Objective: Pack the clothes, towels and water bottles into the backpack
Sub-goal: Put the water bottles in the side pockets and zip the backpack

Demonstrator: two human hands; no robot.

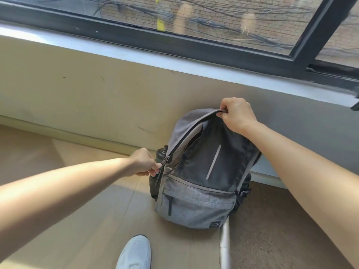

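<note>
A grey and black backpack [200, 202] stands upright on the floor against the wall under the window. My right hand [238, 115] grips the top edge of its front panel and holds it up. My left hand [143, 163] pinches the zipper pull [164, 161] on the bag's left side, where the main zipper is partly open. A dark water bottle [161, 152] sticks up from the left side pocket, just behind my left fingers. The inside of the bag is dark and its contents are hidden.
The cream wall [77, 98] and a grey sill [213, 71] run behind the bag. My white shoe [136, 253] is on the wooden floor in front. A white pole [225, 245] lies by the bag's lower right corner.
</note>
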